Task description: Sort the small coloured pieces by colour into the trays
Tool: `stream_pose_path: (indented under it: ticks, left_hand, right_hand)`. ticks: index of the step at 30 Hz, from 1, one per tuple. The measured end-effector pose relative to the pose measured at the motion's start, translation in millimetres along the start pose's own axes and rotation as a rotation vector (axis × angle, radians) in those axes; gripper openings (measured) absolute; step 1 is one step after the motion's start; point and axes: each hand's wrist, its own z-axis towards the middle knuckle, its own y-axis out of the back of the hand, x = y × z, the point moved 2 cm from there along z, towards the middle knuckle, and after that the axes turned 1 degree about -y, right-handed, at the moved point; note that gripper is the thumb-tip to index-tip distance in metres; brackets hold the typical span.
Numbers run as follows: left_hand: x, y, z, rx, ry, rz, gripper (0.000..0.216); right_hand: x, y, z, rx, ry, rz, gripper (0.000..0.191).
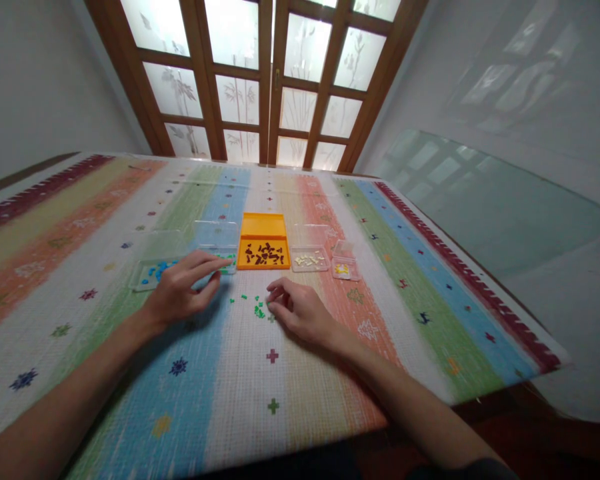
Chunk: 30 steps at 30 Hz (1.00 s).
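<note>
My left hand (pixel 187 287) reaches over a clear plastic box (pixel 233 269) of small green pieces (pixel 225 259). Its fingers are stretched out, the fingertips at the box and the thumb apart below them; no held piece shows. On the tablecloth, my right hand (pixel 303 312) rests with curled fingers, thumb and forefinger drawn close together. Whatever they pinch, if anything, is too small to make out. Right beside those fingertips lies a loose cluster of small green pieces (pixel 259 310), with a few more strewn to the left.
An open orange box (pixel 264 238) holds dark brown pieces. To its right stand clear boxes with cream pieces (pixel 309 259) and yellow pieces (pixel 342 269). Blue pieces (pixel 159 270) sit in a clear box at the left, partly behind my left hand. A striped tablecloth (pixel 240 387) covers the table.
</note>
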Motion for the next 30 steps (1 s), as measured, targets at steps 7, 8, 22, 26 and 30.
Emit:
stream_pose_path:
  ticks: [7, 8, 22, 26, 30]
  left_hand:
    - [-20, -15, -5, 0.300, -0.084, -0.069, 0.039]
    - [-17, -15, -6, 0.339, -0.076, -0.061, 0.041]
    - [-6, -24, -11, 0.412, -0.046, -0.170, 0.020]
    - [-14, -36, -16, 0.397, -0.054, -0.187, 0.025]
    - [-19, -40, -17, 0.375, -0.036, -0.208, 0.025]
  right_hand:
    - [1, -8, -1, 0.000, -0.043, 0.075, 0.016]
    - [2, -8, -1, 0.014, -0.015, 0.039, 0.015]
    - [0, -3, 0, 0.023, 0.074, -0.236, 0.008]
    - [-1, -8, 1, 0.003, 0.121, -0.254, 0.001]
    - [0, -7, 2, -0.070, 0.150, -0.243, 0.002]
